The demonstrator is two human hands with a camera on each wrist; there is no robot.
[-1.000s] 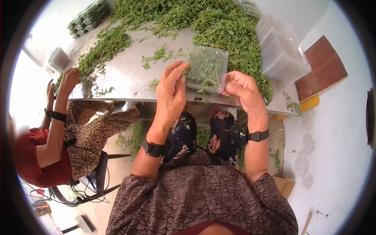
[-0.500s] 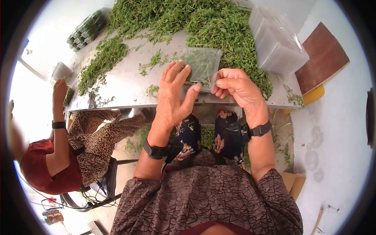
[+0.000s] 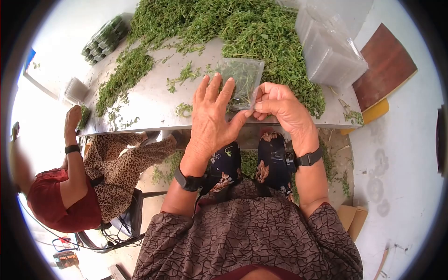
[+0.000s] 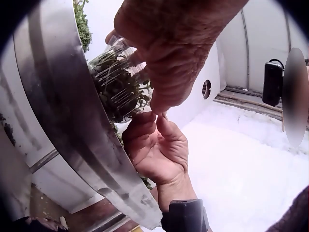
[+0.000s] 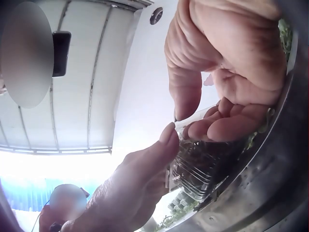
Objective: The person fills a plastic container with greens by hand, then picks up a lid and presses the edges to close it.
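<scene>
A clear plastic clamshell box with green leafy stems inside sits near the table's front edge. My right hand pinches the box's near right corner between thumb and curled fingers. Over the left side of the box, my left hand is spread with straight fingers. Its thumb reaches across to that same corner, where the two thumb tips come close together. From the right wrist view, the ribbed side of the box shows below the fingertips. Leaves poke out by the box's side in the left wrist view.
A big heap of greens covers the back of the metal table. Stacked clear boxes stand at right, filled boxes at far left. Another person sits at left, one hand by a filled box. A brown board leans at right.
My left fingers have spread and straightened, and the left thumb has swung right to the box's near corner. The right hand keeps its pinch there. The view has shifted slightly.
</scene>
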